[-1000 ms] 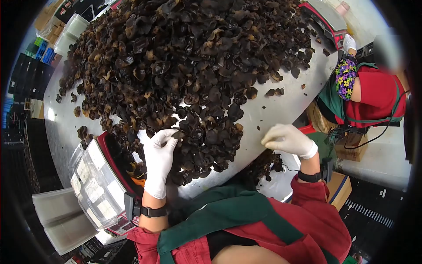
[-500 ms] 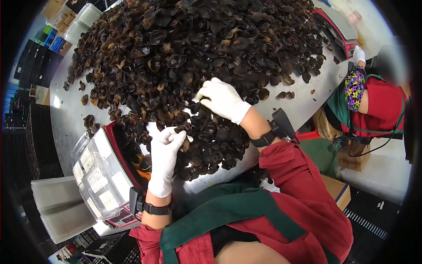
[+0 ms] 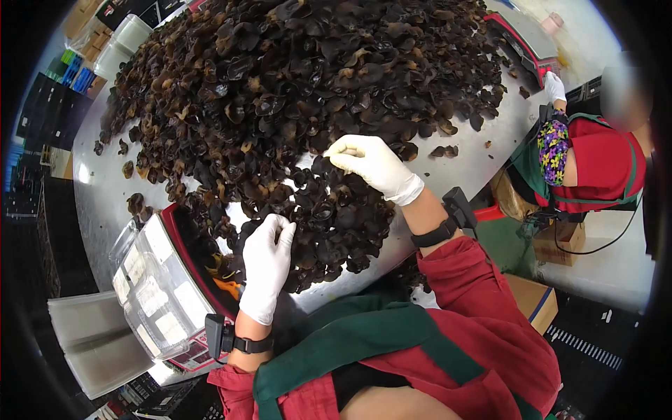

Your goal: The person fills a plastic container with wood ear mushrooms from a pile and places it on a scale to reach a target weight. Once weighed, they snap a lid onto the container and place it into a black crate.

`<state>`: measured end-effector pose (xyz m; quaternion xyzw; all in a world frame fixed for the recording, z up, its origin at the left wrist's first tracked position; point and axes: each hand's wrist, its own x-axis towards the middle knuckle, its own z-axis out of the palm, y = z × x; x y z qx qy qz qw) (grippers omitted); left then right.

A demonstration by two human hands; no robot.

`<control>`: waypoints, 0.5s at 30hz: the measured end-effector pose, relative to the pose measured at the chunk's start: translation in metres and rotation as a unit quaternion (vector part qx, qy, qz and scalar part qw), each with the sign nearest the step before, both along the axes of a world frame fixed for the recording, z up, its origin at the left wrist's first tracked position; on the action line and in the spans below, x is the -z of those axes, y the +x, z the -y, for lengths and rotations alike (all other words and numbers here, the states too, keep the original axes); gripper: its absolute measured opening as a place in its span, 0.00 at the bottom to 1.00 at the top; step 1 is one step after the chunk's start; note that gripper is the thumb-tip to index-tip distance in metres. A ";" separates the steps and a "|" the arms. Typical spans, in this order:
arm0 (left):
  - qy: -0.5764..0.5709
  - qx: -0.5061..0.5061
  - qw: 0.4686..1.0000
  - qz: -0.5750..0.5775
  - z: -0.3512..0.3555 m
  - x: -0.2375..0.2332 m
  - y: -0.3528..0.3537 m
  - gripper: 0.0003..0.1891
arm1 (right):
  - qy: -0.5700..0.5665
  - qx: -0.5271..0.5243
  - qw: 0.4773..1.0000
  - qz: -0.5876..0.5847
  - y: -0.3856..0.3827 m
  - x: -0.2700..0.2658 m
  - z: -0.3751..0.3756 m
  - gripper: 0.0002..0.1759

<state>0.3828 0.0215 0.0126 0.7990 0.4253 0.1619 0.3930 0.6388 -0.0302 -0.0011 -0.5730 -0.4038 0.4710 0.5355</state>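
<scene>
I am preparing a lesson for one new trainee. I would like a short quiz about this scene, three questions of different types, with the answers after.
1. True or false: some loose dark pieces lie on the metal table, outside the big heap.

2. Fill in the gap: the gloves on the wearer's left hand and right hand are ____ in colour.

3. Choose: the clear plastic box at the lower left is nearest to
a) the left hand
b) the right hand
c) the co-worker's hand

Key: 1 true; 2 white; 3 a.
</scene>
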 end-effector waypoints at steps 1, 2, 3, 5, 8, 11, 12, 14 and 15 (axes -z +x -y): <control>0.043 0.007 0.999 -0.021 0.000 0.002 0.000 0.07 | -0.006 -0.010 1.000 -0.013 0.001 -0.001 0.001 0.09; 0.085 0.013 0.995 -0.043 0.000 0.004 -0.001 0.07 | -0.006 -0.009 1.000 -0.012 0.001 0.001 0.001 0.09; 0.114 0.028 0.991 -0.061 0.000 0.002 -0.002 0.07 | 0.005 -0.016 1.000 -0.017 -0.001 0.003 0.000 0.09; 0.168 0.028 0.985 -0.014 0.001 -0.007 0.007 0.08 | 0.018 -0.033 0.999 -0.013 -0.006 0.000 0.006 0.09; 0.207 0.026 0.977 0.041 0.006 -0.016 0.015 0.13 | -0.002 -0.087 0.996 -0.014 -0.022 -0.009 0.015 0.08; 0.030 0.051 0.990 0.125 0.014 -0.022 0.022 0.13 | -0.003 -0.144 0.989 0.043 -0.040 -0.018 0.023 0.07; 0.005 0.024 0.993 0.114 0.015 -0.023 0.024 0.09 | 0.001 -0.163 0.985 0.052 -0.042 -0.017 0.022 0.07; -0.033 -0.009 0.993 0.111 0.014 -0.015 0.020 0.06 | 0.070 -0.119 0.983 0.121 -0.038 -0.005 0.015 0.10; -0.034 -0.009 0.993 0.110 0.013 -0.011 0.017 0.06 | 0.055 -0.092 0.989 0.106 -0.033 -0.004 0.009 0.10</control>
